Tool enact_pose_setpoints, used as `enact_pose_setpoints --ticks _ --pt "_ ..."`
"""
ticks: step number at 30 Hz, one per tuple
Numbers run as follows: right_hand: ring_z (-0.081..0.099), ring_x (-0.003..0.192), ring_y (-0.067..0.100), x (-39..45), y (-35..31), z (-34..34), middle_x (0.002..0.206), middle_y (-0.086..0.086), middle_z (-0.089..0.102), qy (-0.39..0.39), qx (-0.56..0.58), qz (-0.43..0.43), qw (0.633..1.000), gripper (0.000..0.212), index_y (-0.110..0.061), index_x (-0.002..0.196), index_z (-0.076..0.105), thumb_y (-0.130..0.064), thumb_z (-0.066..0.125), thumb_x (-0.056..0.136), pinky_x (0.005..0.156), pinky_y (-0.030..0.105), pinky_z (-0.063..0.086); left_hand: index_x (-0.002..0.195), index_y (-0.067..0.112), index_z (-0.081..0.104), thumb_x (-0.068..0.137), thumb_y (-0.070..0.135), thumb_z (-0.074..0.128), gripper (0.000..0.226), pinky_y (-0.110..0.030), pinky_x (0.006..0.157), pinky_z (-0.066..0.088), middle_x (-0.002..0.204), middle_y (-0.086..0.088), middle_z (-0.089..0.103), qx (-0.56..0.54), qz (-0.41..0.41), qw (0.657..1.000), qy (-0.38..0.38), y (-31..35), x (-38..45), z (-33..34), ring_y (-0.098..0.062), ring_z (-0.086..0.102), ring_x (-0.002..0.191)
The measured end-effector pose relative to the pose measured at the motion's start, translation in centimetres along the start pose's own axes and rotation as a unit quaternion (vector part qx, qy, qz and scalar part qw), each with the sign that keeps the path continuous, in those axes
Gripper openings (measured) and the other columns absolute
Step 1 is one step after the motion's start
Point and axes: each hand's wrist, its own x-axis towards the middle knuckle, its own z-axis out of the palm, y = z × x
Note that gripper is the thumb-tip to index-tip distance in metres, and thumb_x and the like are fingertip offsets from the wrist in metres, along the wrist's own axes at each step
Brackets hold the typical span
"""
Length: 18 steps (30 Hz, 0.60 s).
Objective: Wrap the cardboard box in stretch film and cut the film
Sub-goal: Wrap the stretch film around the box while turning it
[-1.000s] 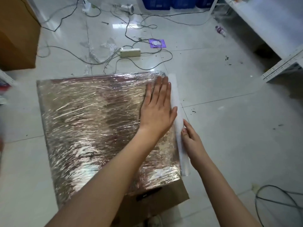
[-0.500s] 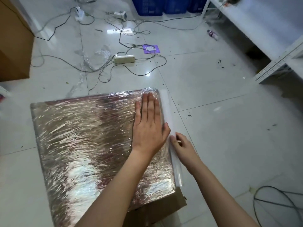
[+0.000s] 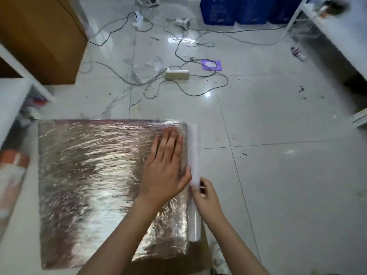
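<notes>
One cardboard box (image 3: 95, 185), film-covered on top, lies at 7 o'clock in the head view. One film roll (image 3: 194, 175) lies along its right edge, long axis 12-to-6. The left hand (image 3: 166, 171) presses flat on the box, fingers straight. The right hand (image 3: 206, 195), nearer the roll, grips it mid-length.

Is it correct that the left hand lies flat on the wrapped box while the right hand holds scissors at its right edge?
Not quite: the right hand holds the film roll, not scissors, as the head view shows. The left hand does lie flat on the wrapped box.
</notes>
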Motion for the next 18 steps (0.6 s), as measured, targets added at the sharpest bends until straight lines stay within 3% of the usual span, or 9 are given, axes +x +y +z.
enact_pose_setpoints --ticks 4,7,9,11,14,16,18 --pt "0.056 0.095 0.007 0.4 1.2 -1.1 0.103 -0.012 0.055 -0.045 -0.033 0.012 0.998 0.029 -0.022 0.121 0.043 -0.026 0.052 0.094 0.074 0.01 0.045 0.138 -0.006 0.038 0.087 0.038 0.05 0.068 -0.051 0.112 0.026 0.147 -0.024 0.032 0.017 -0.009 0.999 0.028 0.9 -1.2 -0.5 -0.035 0.028 0.139" --pt "0.056 0.108 0.02 1.1 1.8 -1.8 0.117 0.003 0.059 -0.079 -0.08 0.03 0.993 0.032 -0.012 0.125 0.047 -0.027 0.046 0.097 0.09 0.031 0.046 0.137 -0.006 0.042 0.089 0.039 0.047 0.066 -0.05 0.112 0.027 0.146 -0.023 0.035 0.039 -0.017 0.998 0.038 1.5 -1.6 -0.8 -0.034 0.03 0.138" --pt "0.054 0.113 0.021 1.3 2.0 -1.9 0.124 0.008 0.058 -0.11 -0.087 0.038 0.989 0.036 -0.008 0.128 0.048 -0.028 0.042 0.099 0.095 0.033 0.043 0.137 -0.001 0.044 0.091 0.043 0.043 0.064 -0.051 0.112 0.026 0.146 -0.022 0.035 0.075 -0.032 0.996 0.038 1.7 -2.0 -1.1 -0.033 0.031 0.138" --pt "0.054 0.113 0.019 1.6 1.8 -1.9 0.124 0.006 0.058 -0.13 -0.071 0.042 0.988 0.035 -0.009 0.129 0.049 -0.025 0.039 0.1 0.095 0.03 0.044 0.14 0.015 0.045 0.092 0.051 0.042 0.06 -0.056 0.112 0.019 0.148 -0.016 0.033 0.128 -0.102 0.986 0.034 2.4 -2.3 -1.7 -0.035 0.028 0.138" --pt "0.056 0.103 0.015 2.2 1.2 -1.6 0.112 0.003 0.06 -0.146 -0.055 0.027 0.987 0.03 -0.008 0.123 0.052 -0.019 0.036 0.101 0.078 0.012 0.044 0.145 0.035 0.032 0.087 0.064 0.037 0.065 -0.068 0.106 0.008 0.156 -0.012 0.017 0.129 -0.294 0.947 -0.027 4.6 -2.9 -2.2 -0.046 0.014 0.14" --pt "0.056 0.099 0.015 2.6 1.5 -1.3 0.11 0.003 0.059 -0.145 -0.05 0.03 0.988 0.029 -0.009 0.122 0.051 -0.019 0.033 0.101 0.07 0.007 0.042 0.151 0.03 0.014 0.077 0.073 0.032 0.087 -0.074 0.102 0.012 0.157 -0.016 0.002 0.091 -0.42 0.899 -0.079 6.4 -3.3 -1.6 -0.048 0.005 0.14" --pt "0.054 0.096 0.014 2.9 1.6 -1.2 0.109 0.002 0.057 -0.142 -0.044 0.034 0.988 0.03 -0.009 0.123 0.05 -0.02 0.032 0.102 0.066 0.006 0.041 0.151 0.018 0.008 0.072 0.076 0.032 0.101 -0.078 0.095 0.02 0.155 -0.022 0.001 0.065 -0.486 0.867 -0.083 7.6 -3.9 -0.5 -0.05 0.007 0.14"
